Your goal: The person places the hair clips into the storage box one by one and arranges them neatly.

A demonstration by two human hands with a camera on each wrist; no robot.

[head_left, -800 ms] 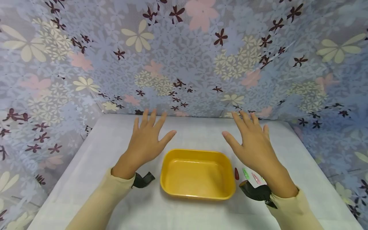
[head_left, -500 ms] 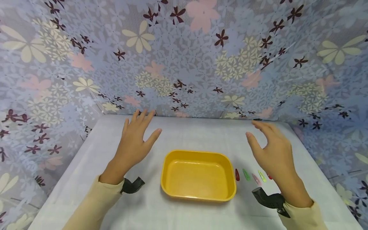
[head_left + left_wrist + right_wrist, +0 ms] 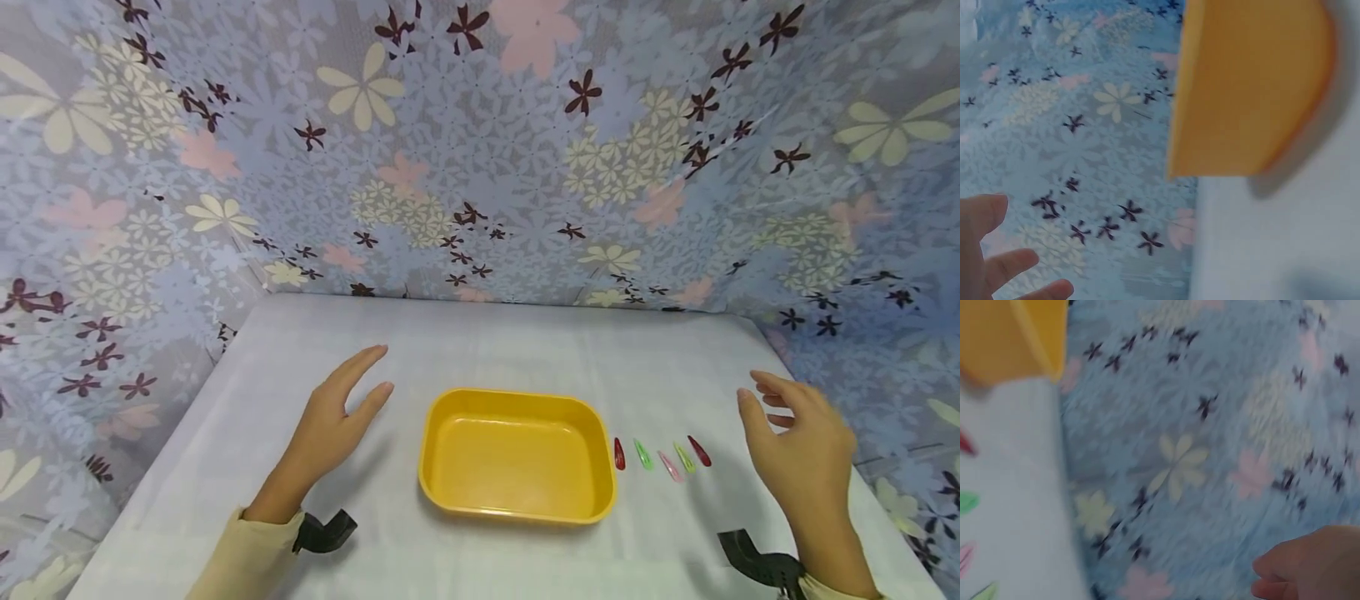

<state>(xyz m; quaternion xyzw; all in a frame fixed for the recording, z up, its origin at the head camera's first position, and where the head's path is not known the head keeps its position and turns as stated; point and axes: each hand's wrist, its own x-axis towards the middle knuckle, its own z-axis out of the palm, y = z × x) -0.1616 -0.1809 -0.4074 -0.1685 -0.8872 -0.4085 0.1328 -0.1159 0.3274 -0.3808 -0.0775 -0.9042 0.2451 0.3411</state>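
Observation:
A yellow plastic tray [image 3: 517, 467] with rounded corners stands in the middle of the table, nothing inside it. Several small snap hair clips lie in a row to its right: a dark red clip [image 3: 618, 454] close by the tray, then a green clip [image 3: 643, 454], a pink clip [image 3: 670, 467], a yellow-green clip [image 3: 684, 457] and another red clip [image 3: 700, 451]. My left hand [image 3: 322, 429] hovers left of the tray, fingers extended and thumb apart. To the right of the clips, my right hand [image 3: 806, 450] hangs in the air with loosely bent fingers, holding nothing.
A white cloth covers the table [image 3: 510, 342]. Floral fabric [image 3: 480, 167] rises behind it and along both sides. Each wrist wears a black camera mount, one on the left [image 3: 324, 533] and one on the right [image 3: 761, 567].
Both hands have moved apart and nearer the body, the left one leftward and the right one rightward. All the clips now show beside the tray. Tray and clips stay put.

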